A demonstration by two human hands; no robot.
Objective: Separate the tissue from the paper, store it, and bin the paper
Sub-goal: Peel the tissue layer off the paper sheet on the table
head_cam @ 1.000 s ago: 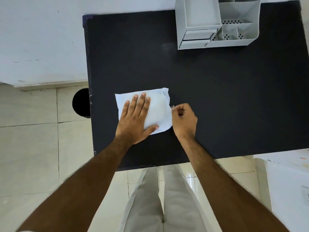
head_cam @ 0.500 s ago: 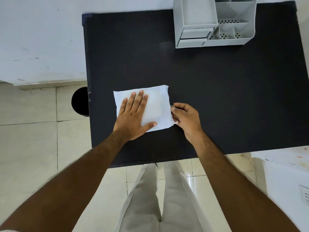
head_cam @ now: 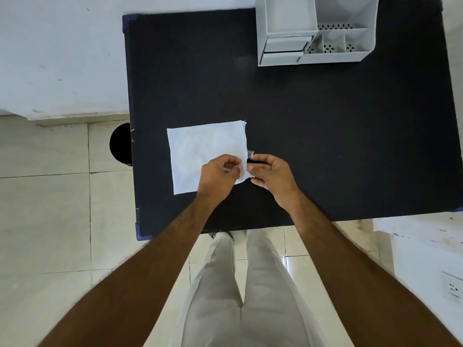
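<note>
left hand (head_cam: 217,177): fingers curled, thumb and fingertips pinched together at the white sheet's (head_cam: 200,156) near right corner | right hand (head_cam: 271,176): facing it, just beside, fingers bent and pinching the same corner | both forearms: bare, stretched forward, converging over the table

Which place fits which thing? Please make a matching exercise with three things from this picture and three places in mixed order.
Things:
1. white sheet
2. grey organizer
3. black bin

Places:
A. on the floor, left of the table
B. far side of the black table
C. near-left part of the table, its right edge pinched by both hands

Pairs: 1-C, 2-B, 3-A
</note>
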